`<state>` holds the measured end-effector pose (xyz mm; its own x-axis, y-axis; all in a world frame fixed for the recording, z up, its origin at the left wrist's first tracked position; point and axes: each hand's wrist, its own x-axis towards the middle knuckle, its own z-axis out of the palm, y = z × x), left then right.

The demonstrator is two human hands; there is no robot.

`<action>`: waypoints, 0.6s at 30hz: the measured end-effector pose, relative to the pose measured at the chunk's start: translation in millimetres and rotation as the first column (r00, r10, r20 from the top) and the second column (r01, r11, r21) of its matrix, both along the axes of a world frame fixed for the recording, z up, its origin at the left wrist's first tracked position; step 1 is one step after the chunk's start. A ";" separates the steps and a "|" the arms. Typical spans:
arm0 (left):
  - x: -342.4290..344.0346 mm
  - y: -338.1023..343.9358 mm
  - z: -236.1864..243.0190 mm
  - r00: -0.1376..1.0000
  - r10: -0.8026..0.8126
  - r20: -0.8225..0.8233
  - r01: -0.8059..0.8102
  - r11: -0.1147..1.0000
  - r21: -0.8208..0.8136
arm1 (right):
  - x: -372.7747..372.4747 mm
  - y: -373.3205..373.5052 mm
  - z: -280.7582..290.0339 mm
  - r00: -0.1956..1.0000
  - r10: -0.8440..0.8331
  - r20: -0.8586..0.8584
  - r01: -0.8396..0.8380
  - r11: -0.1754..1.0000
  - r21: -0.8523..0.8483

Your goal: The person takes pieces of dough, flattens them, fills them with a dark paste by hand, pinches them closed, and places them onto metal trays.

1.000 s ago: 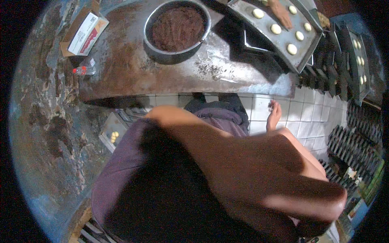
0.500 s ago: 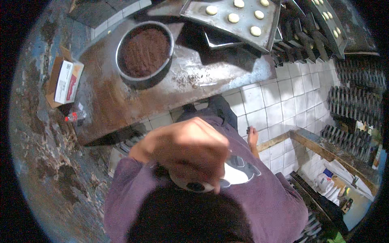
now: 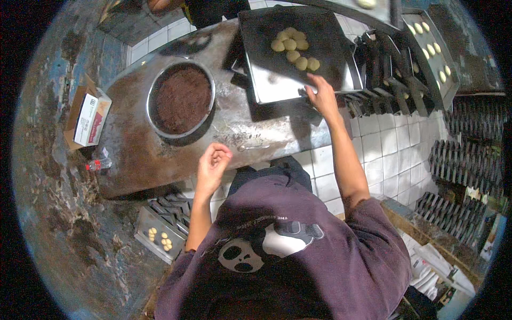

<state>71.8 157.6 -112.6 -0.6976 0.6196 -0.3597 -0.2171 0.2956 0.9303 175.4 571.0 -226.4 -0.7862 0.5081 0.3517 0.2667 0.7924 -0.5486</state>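
Overlapping the near edge of a rectangular silvery-grey metal tray [image 3: 274, 93], the right hand [image 3: 321, 97] has parted fingers, contact unclear. Round pale-yellow dough balls [image 3: 301, 63] lie in the tray; left of it, the left hand [image 3: 211, 166] hangs loosely curled.

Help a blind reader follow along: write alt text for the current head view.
A person's right hand is at the near edge of a tray of pale dough balls; the left hand, fingers curled, is near the close edge of a worn table. Left of the tray is a bowl of brown mixture, with a box and bottle farther left.
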 end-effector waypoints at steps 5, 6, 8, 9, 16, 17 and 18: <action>-5.4 36.3 3.2 0.982 0.178 -0.064 -0.170 0.979 0.110 | -30.4 145.1 -70.9 0.894 0.014 0.448 -0.094 0.983 0.157; -3.1 39.6 3.5 0.975 0.208 -0.076 -0.202 0.976 0.088 | -43.5 145.8 -70.0 0.881 0.072 0.468 -0.161 0.975 0.152; 3.2 46.9 4.5 0.963 0.253 -0.091 -0.250 0.967 0.043 | -60.7 135.4 -50.7 0.839 0.171 0.517 -0.279 0.950 0.139; 6.2 54.9 4.1 0.966 0.246 -0.079 -0.244 0.969 0.030 | -71.7 138.8 -51.7 0.786 0.128 0.604 -0.235 0.967 0.101; 6.0 134.1 -28.7 0.982 0.141 0.128 -0.153 0.985 0.086 | -66.1 163.9 9.0 0.489 0.738 0.464 -0.120 0.584 -0.803; 2.0 147.7 -41.3 0.977 0.123 0.172 -0.151 0.975 0.161 | -59.3 148.3 14.1 0.553 0.768 0.324 -0.132 0.465 -0.876; -0.8 163.1 -50.4 0.972 0.109 0.209 -0.158 0.959 0.235 | -49.3 126.7 30.6 0.606 0.776 0.178 -0.154 0.334 -0.930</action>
